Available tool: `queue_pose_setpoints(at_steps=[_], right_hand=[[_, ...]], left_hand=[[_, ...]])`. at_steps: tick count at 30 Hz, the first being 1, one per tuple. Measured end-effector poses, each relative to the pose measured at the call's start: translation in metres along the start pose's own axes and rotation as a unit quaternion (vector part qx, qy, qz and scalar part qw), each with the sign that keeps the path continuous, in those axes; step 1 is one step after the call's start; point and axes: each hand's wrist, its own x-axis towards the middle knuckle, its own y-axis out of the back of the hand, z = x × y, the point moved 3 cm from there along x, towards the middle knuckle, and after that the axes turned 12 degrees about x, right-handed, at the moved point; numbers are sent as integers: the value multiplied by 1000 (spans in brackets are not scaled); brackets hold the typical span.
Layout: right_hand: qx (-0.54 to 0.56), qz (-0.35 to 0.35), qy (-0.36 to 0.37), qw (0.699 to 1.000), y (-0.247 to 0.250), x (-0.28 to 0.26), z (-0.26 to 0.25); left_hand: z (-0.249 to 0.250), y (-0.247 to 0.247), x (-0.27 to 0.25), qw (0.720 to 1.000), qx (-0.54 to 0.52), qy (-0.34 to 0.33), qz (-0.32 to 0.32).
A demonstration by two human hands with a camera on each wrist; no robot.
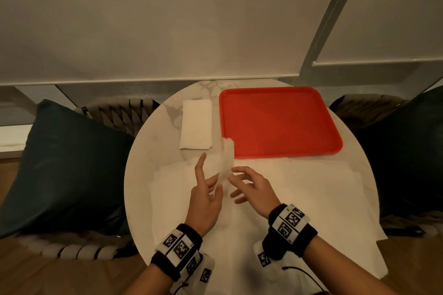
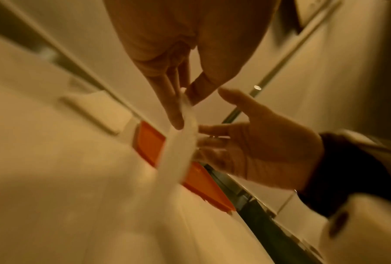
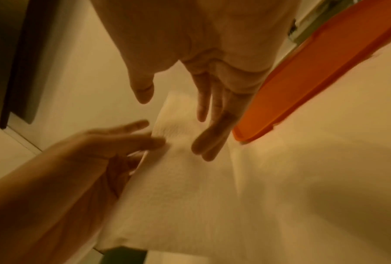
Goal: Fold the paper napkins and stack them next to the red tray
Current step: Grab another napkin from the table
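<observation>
A red tray [image 1: 278,122] lies at the back right of the round marble table [image 1: 148,146]. Just left of the tray sits a folded white napkin [image 1: 196,124]. Several unfolded napkins [image 1: 299,189] cover the table's front half. My left hand [image 1: 208,187] pinches a raised napkin [image 1: 227,158] between thumb and fingers, and the left wrist view shows the pinch on that napkin [image 2: 181,148]. My right hand [image 1: 244,182] hovers just right of it with fingers spread, holding nothing. In the right wrist view, its fingers [image 3: 203,110] stretch over the sheet [image 3: 181,160] near the tray corner [image 3: 302,80].
Dark teal cushions flank the table, one on the left [image 1: 67,165] and one on the right [image 1: 407,151], on woven chairs. A pale wall and window frame stand close behind the table. Napkin edges hang over the table's front right rim [image 1: 381,246].
</observation>
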Motion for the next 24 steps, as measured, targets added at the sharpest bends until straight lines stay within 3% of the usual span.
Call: queue_pose_setpoints(at_steps=[5, 9, 11, 16, 20, 24], right_hand=[[37, 34, 29, 998, -21, 37, -8], [4, 45, 31, 998, -22, 78, -10], [-19, 30, 36, 999, -25, 96, -15], [-35, -18, 53, 998, -38, 144, -38], [-37, -27, 19, 999, -47, 195, -40], [-63, 20, 14, 998, -47, 237, -40]], left_hand=[[17, 12, 16, 996, -51, -53, -56], [0, 46, 45, 993, 52, -64, 89], [-13, 63, 65, 985, 117, -74, 106], [-35, 87, 119, 1000, -8, -12, -12], [-46, 95, 163, 998, -55, 17, 3], [-64, 96, 206, 997, -12, 67, 20]])
